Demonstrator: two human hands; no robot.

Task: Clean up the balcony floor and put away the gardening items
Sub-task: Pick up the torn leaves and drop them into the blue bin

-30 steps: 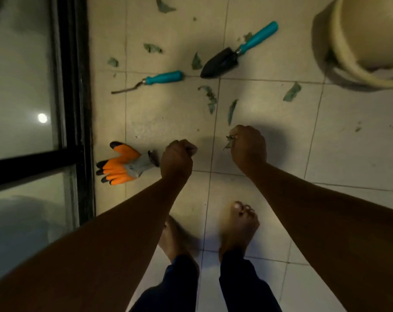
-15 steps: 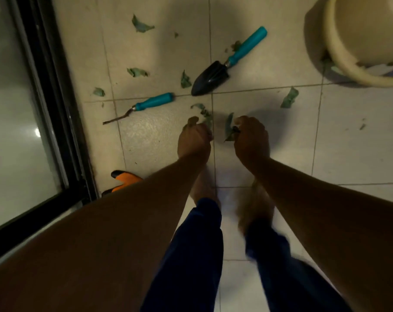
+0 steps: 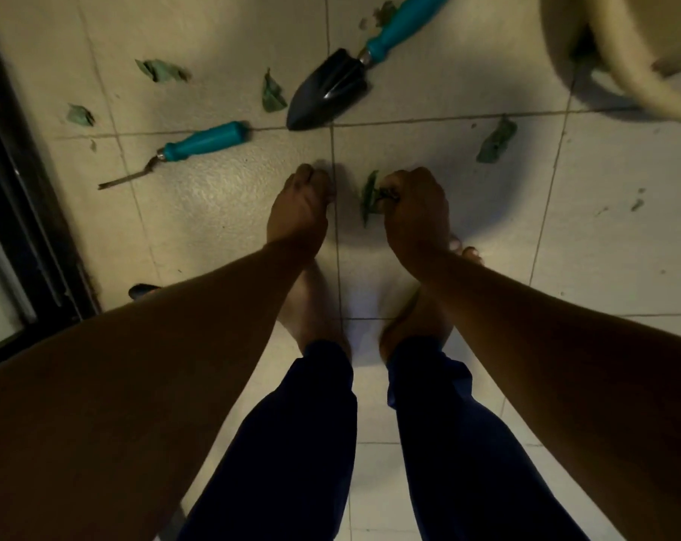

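My right hand (image 3: 415,212) is low over the tiled floor (image 3: 221,212) and pinches a green leaf (image 3: 370,193) with some dark bits. My left hand (image 3: 301,206) is beside it, its curled fingers bunched on leaf scraps at the floor; the fingertips hide the scraps. Just beyond lie a black trowel (image 3: 327,91) with a teal handle and a teal-handled weeder (image 3: 206,140). Loose leaves lie around them: one by the trowel (image 3: 272,93), two on the left (image 3: 161,70) (image 3: 80,115), one on the right (image 3: 496,140).
A large cream basin (image 3: 619,72) stands at the top right. A black door frame (image 3: 26,189) with glass runs down the left edge. A dark glove tip (image 3: 143,291) peeks out from under my left forearm. My bare feet (image 3: 315,306) stand below my hands.
I have stepped forward toward the tools. Both hands went down from near the orange glove to the leaves in front of the trowel, and the glove is now almost hidden.
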